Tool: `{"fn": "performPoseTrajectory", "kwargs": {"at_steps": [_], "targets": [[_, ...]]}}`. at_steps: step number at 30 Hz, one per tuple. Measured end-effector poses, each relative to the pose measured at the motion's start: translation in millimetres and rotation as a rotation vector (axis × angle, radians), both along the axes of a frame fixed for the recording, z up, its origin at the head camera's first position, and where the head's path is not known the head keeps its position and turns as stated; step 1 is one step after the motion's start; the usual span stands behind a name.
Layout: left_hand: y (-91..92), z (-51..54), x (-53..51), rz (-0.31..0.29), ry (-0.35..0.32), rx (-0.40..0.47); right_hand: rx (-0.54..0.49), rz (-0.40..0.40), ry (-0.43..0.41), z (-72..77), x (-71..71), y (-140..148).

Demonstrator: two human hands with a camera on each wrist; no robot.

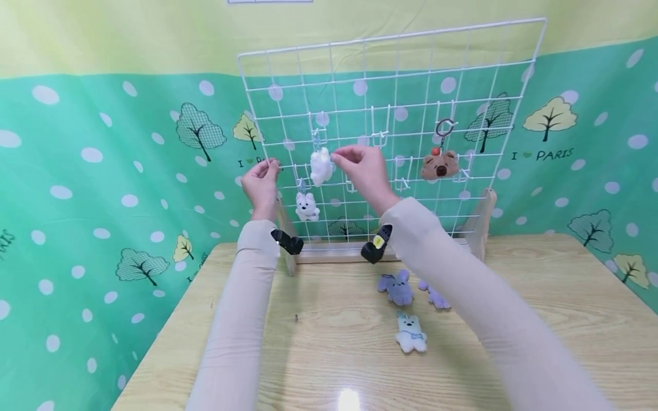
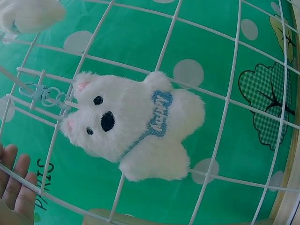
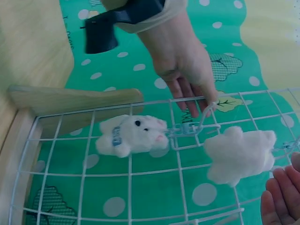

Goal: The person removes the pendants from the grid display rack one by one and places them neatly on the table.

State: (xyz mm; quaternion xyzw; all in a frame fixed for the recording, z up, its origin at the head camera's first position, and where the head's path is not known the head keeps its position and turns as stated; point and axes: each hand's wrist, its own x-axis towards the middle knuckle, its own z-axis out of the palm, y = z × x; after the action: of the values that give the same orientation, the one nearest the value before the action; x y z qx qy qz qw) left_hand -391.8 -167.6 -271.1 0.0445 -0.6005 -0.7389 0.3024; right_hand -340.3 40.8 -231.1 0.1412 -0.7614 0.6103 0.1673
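Note:
My left hand holds the left edge of a white wire grid rack, thumb in front and fingers behind. My right hand is up beside a white plush bear keychain that hangs with its back showing. In the right wrist view a small gap shows between the right hand's fingers and this bear. Below and to the left hangs another white plush bear keychain, face outward, a blue clip joining it to a hook.
A brown bear keychain hangs at the right of the rack, near bare hooks. On the wooden table lie a white bear keychain and two purple plush keychains, one left of the other, partly behind the right sleeve.

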Motion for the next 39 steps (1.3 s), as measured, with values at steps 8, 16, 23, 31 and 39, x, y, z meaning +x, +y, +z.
{"fn": "performPoseTrajectory", "kwargs": {"at_steps": [8, 16, 23, 31, 39], "targets": [[0.3, 2.4, 1.1, -0.009, 0.003, -0.002, -0.058, -0.013, 0.031, 21.5, -7.7, -19], [-0.5, 2.1, 1.1, 0.003, -0.001, -0.016, -0.047, -0.066, -0.020, 31.2, -9.9, -33], [0.4, 1.8, -0.1, 0.007, 0.006, -0.016, -0.068, -0.098, -0.041, 33.7, -11.6, -36], [0.7, 2.0, 0.5, -0.001, 0.000, -0.007, -0.118, -0.083, -0.062, 34.8, -10.9, -33], [-0.8, -0.2, 0.1, 0.006, -0.007, -0.011, -0.119, -0.056, -0.080, 38.2, -4.1, -27]]}}
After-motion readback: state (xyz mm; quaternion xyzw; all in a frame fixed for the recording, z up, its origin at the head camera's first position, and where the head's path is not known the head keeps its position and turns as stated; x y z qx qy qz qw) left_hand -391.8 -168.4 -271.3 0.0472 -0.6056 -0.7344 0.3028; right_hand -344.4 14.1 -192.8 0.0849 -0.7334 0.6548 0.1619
